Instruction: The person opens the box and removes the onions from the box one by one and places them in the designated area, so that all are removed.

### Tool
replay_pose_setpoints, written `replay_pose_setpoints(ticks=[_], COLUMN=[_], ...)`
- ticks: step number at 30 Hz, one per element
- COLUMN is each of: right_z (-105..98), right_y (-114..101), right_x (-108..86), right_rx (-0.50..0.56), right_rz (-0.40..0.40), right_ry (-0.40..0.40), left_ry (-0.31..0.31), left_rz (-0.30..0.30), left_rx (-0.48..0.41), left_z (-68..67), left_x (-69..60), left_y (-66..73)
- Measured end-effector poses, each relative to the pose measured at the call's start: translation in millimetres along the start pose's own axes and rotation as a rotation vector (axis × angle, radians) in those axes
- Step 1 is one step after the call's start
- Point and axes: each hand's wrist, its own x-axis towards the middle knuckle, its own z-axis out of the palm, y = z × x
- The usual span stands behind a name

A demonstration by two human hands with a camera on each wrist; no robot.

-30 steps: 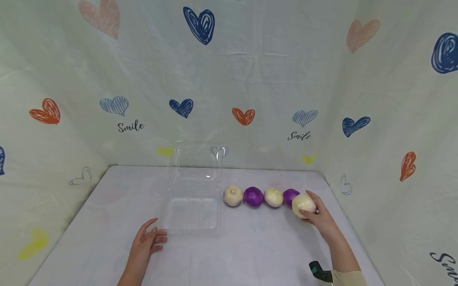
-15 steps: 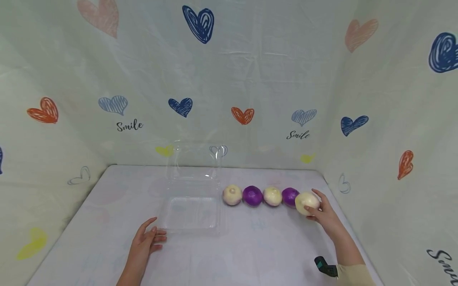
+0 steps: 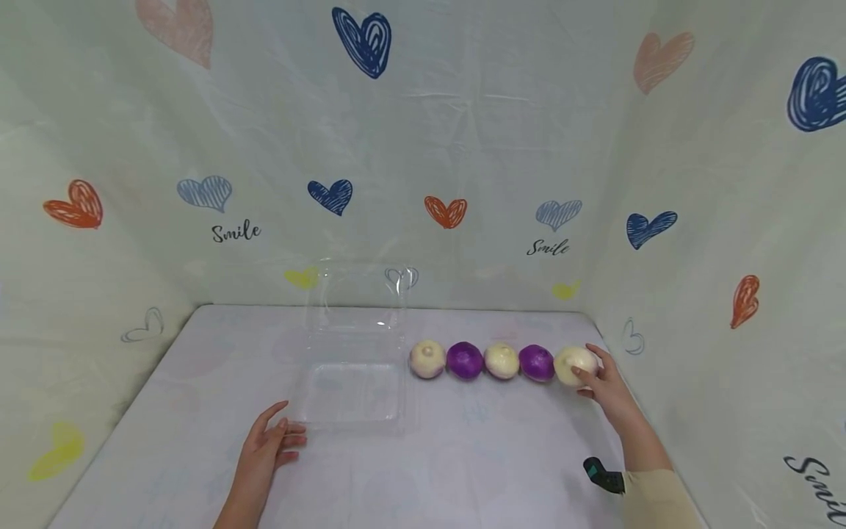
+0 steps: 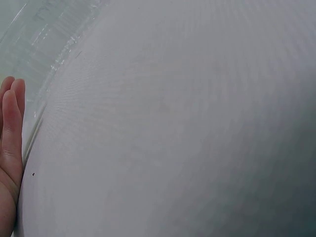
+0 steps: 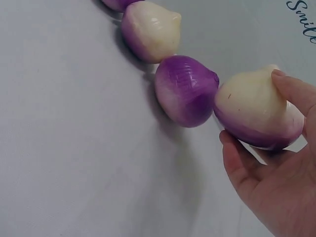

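My right hand holds a purple-and-cream turnip at the right end of a row, thumb on one side and fingers on the other. In the right wrist view the cream half of this turnip faces up, close against a purple-topped turnip. Further left in the row lie a cream-topped turnip, a purple one and another cream one. My left hand has its fingers loosely extended beside the near left corner of a clear plastic clamshell box.
The box's raised lid stands at the back, against the heart-printed curtain. Curtain also borders the white table at left and right. A dark device sticks out from the right wrist, by the sleeve.
My right hand has carried the turnip rightward and slightly back, to the end of the row; the purple turnip beside it is now uncovered. The left hand stays in place.
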Motion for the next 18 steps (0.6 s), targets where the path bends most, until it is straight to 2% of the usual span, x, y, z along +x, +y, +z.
replay_pose_setpoints(ticks=[11,18], right_z=[4.3,4.4], right_y=[7.4,8.6], right_x=[10.4,14.3], right_rx=[0.151,0.176], right_rz=[0.07,0.088], right_ry=[0.076,0.145], left_ry=[-0.002,0.002], left_rz=[-0.001,-0.009], left_rx=[-0.014,-0.016], left_z=[-0.2,0.0], left_x=[-0.9,-1.1], left_y=[-1.2,0.3])
